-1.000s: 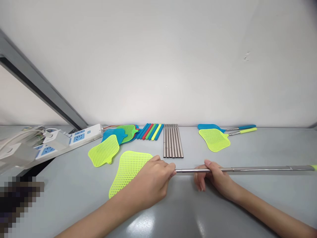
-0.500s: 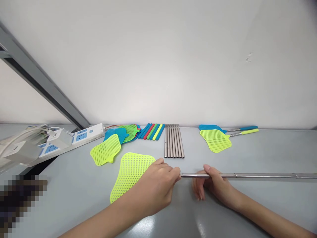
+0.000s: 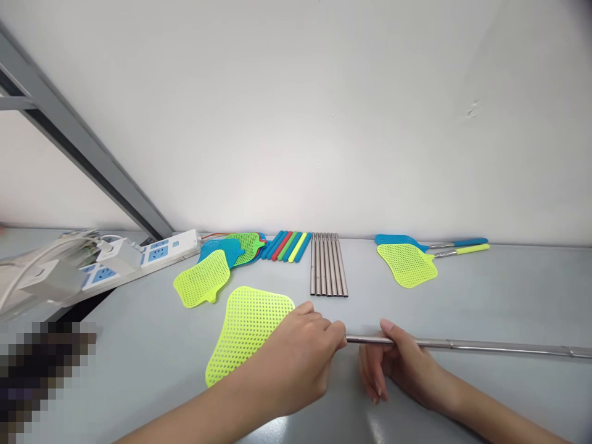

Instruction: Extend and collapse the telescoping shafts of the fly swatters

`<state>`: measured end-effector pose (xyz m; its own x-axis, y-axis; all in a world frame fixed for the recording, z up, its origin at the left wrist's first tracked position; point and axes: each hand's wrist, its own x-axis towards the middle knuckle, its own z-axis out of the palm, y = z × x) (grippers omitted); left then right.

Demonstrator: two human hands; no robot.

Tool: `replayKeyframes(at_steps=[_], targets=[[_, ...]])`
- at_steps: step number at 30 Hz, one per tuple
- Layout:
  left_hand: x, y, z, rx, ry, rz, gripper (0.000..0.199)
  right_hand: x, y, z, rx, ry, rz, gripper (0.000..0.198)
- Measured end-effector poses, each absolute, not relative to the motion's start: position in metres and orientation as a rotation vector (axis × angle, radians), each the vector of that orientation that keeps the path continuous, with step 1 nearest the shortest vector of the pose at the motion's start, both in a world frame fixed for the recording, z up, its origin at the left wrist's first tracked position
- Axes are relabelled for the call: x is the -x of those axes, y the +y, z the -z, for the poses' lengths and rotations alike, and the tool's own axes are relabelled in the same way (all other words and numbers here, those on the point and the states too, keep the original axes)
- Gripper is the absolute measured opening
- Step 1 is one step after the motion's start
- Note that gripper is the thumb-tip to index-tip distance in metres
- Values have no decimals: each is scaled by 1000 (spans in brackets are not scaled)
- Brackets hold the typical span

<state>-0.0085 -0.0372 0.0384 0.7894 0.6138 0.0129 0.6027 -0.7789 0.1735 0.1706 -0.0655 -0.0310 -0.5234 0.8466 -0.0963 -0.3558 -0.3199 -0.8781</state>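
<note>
My left hand point(image 3: 308, 354) is closed round the neck of a yellow-green fly swatter head point(image 3: 254, 327), where a thin metal telescopic rod point(image 3: 494, 346) meets it. The hand hides that joint. The rod is drawn out long and runs past the right edge of the view. My right hand point(image 3: 407, 364) holds the rod loosely a little to the right, thumb over the top and fingers curled below. Behind my hands lies a row of short metal rods point(image 3: 329, 265), beside several coloured handle grips point(image 3: 287, 246).
Loose swatter heads point(image 3: 203, 277) overlap at the back left. Two swatters with handles point(image 3: 409, 265) lie at the back right. A power strip point(image 3: 171, 246) with plugs and cables occupies the left side, near a grey metal frame point(image 3: 92, 135). A white wall stands behind the table.
Both hands and the rod sit slightly lower and farther right in view. The rod now slopes down a little toward the right. The whole scene has shifted slightly with the camera.
</note>
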Motion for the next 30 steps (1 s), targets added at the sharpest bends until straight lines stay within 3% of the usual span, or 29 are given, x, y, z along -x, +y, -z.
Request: replayKeyframes(at_steps=[14,22,28,30], targets=[[6,-38,-36,-2761,955,-118,14,-169,-64,28,783,-1016,-1978,72],[7,-32,-25,-2790,1000,-319,19,-170,-60,26,870,-816,-2046,63],[5,-42,-14,-2886,926,-383,57,-169,-59,24,837,-781,-2074,60],[3,-50,-9,-2917,942,-462,60,-169,-59,23,816,-750,-2080,58]])
